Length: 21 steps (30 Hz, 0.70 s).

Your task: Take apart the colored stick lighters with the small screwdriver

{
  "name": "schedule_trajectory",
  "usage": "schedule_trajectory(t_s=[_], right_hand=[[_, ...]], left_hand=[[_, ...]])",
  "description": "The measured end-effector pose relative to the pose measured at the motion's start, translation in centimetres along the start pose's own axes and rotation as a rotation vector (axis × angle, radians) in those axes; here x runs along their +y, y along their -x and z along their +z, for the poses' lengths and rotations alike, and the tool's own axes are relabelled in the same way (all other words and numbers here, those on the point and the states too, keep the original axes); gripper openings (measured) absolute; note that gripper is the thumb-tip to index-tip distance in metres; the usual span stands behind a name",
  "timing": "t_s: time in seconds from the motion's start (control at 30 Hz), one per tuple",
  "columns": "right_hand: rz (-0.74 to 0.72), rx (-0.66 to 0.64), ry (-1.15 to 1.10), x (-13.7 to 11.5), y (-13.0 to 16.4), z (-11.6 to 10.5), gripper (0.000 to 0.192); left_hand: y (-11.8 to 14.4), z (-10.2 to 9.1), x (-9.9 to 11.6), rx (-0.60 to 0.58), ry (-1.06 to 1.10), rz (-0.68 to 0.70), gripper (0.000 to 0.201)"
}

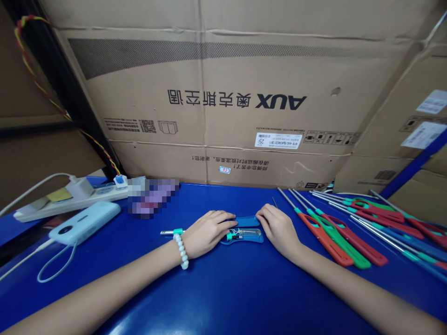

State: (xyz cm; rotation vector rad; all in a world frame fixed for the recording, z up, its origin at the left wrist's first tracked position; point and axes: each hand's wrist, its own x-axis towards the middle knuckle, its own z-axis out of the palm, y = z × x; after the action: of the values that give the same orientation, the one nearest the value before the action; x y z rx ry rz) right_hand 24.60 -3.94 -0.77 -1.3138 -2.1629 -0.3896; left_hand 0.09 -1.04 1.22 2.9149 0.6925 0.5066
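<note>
- My left hand lay over the middle of the work, fingers bent down across the left ends of two blue plastic handle halves; its underside was hidden, so I could not tell how far it had closed.
- My right hand pinched with thumb and forefinger at the right end of the long, flat blue plastic cover half.
- A thin dark rod showed just above the right knuckles; I could not tell whether that hand held it.
- The hollow blue plastic base half sat nearer to me, just beside the cover half, its inner side up.
- In the base half: a long clear insert, with small black and green parts toward its left end, partly under my fingers.
- A slim silver metal tube with a teal plastic collar stuck out left of my left hand.
- All this was at the middle of the glossy blue tabletop.
- To my right, long-necked lighters with orange, green and red plastic handles lay side by side, more heaped beyond.
- To my left: a pale blue rounded device with a cord loop, near a white power strip.
- Behind stood a brown cardboard box, its print upside down.
</note>
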Motion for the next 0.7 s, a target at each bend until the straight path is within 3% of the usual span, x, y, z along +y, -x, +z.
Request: schedule_trajectory(t_s=[0.2, 0.43, 0.57, 0.7], right_hand=[[-0.216, -0.050, -0.200, -0.5, -0.3, -0.3, 0.022], [-0.216, -0.064, -0.223, -0.6, -0.1, -0.6, 0.021], [-0.297, -0.164, -0.206, -0.9, 0.2, -0.9, 0.025], [-0.256, -0.224, -0.210, -1.1, 0.2, -0.8, 0.022]], left_hand=[[0.0, 0.2, 0.1, -0.015, -0.018, 0.024, 0.031], [0.1, -0.1, 0.2, 0.006, 0.004, 0.042, 0.029], [0.1, -0.5, -0.2, 0.016, 0.071, 0.050, 0.018], [0.1, -0.5, -1.1, 0.025, 0.116, 0.057, 0.015]])
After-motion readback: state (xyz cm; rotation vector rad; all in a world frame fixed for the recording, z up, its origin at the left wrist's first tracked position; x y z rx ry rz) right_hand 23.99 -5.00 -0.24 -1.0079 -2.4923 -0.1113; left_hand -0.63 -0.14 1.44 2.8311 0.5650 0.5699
